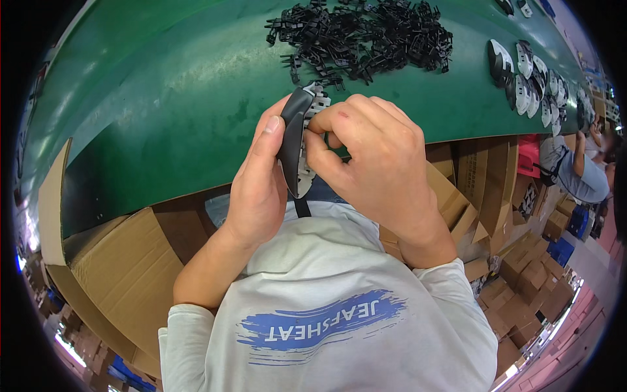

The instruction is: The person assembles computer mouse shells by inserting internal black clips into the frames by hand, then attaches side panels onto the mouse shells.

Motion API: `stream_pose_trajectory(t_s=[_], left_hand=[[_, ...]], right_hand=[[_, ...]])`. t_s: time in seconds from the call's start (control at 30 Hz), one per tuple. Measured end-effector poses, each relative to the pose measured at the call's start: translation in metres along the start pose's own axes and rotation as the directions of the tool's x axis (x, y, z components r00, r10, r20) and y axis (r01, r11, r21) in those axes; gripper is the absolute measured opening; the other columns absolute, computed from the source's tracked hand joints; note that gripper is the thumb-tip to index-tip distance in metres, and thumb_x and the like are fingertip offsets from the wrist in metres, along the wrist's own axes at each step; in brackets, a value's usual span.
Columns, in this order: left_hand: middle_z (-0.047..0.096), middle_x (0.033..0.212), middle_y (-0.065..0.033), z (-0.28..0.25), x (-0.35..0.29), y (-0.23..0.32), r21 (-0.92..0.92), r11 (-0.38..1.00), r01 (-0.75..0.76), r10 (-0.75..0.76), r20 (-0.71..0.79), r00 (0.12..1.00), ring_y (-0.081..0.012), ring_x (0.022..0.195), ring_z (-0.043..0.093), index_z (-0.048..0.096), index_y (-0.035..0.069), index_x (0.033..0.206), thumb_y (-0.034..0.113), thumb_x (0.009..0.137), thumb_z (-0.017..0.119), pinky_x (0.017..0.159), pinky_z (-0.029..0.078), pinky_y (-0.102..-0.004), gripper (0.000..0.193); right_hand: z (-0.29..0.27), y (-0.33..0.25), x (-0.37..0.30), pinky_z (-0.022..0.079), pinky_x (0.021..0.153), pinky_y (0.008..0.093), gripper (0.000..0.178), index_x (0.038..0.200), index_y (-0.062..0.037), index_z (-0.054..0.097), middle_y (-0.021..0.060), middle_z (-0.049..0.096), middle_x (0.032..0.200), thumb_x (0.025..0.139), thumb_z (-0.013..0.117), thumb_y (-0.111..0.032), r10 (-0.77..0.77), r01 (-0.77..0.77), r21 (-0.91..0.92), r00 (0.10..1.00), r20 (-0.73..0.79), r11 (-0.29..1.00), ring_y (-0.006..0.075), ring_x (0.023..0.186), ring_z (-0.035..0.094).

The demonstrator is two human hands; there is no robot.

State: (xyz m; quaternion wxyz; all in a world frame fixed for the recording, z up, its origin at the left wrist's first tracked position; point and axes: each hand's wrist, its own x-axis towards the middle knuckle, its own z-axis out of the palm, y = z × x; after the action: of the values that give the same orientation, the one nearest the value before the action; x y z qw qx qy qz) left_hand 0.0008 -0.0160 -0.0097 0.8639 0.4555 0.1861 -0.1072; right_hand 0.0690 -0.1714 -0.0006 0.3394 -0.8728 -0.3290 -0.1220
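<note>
My left hand [258,173] grips a curved plastic shell [295,127], with a smooth black outer face and a white, ribbed inner side turned to the right. The shell is tipped up on edge and looks like a cover for a computer mouse. Thumb and index finger of my right hand [375,153] are pinched together against the inner side; whatever lies between the fingertips is hidden. Just beyond my hands, a heap of small black plastic clips [366,39] covers part of the green table [170,111].
More black-and-white shells [522,81] lie in a group at the table's right. Open cardboard boxes [124,268] stand below the near edge on the left, with others [480,176] on the right. Another person [578,170] sits at the far right, by stacked cartons [522,287].
</note>
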Motion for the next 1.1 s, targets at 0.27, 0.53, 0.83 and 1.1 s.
stream_pose_trajectory(t_s=[0.27,0.53,0.83,1.1], left_hand=[[0.06,0.142,-0.0122,-0.001,0.002,-0.006,0.121,0.99,-0.069,0.064,0.043,0.997,-0.0203,0.129,0.06,0.042,0.001,0.156,0.038,0.115,0.033,0.111,0.046,-0.0356,0.056],[0.07,0.134,-0.0098,-0.015,0.004,-0.004,-0.404,0.914,0.036,0.0,0.088,0.996,-0.019,0.123,0.068,0.055,0.004,0.148,0.037,0.116,0.032,0.106,0.054,-0.0366,0.052],[0.072,0.127,-0.0086,-0.008,0.002,0.002,-0.419,0.903,0.091,-0.052,0.104,0.993,-0.0172,0.118,0.069,0.059,0.004,0.144,0.038,0.116,0.034,0.103,0.054,-0.034,0.051],[0.073,0.126,-0.0062,-0.007,0.007,0.003,-0.448,0.876,0.177,-0.191,0.014,0.981,-0.0148,0.115,0.069,0.06,0.005,0.144,0.038,0.115,0.037,0.097,0.054,-0.0309,0.049]], right_hand=[[-0.005,0.0,0.001,0.052,0.064,0.0389,0.013,0.08,-0.0078,0.066,0.0053,0.06,0.072,0.078,0.078,-0.009,0.061,-0.064,0.045,0.996,0.065,0.997,0.0258,0.065,0.062],[0.012,0.008,-0.009,0.056,0.09,0.0414,0.015,0.085,-0.0116,0.07,0.0016,0.061,0.075,0.077,0.082,-0.009,-0.06,0.072,0.104,0.992,-0.115,0.992,0.0221,0.068,0.062],[0.012,0.011,-0.012,0.055,0.098,0.0434,0.017,0.086,-0.0145,0.07,-0.0016,0.056,0.075,0.077,0.082,-0.01,-0.137,0.137,-0.008,0.977,-0.163,0.99,0.0186,0.068,0.058],[0.02,0.014,-0.017,0.055,0.097,0.0436,0.016,0.089,-0.0144,0.071,-0.0014,0.058,0.076,0.078,0.082,-0.011,-0.129,0.13,0.001,0.984,-0.127,0.992,0.0186,0.069,0.059]])
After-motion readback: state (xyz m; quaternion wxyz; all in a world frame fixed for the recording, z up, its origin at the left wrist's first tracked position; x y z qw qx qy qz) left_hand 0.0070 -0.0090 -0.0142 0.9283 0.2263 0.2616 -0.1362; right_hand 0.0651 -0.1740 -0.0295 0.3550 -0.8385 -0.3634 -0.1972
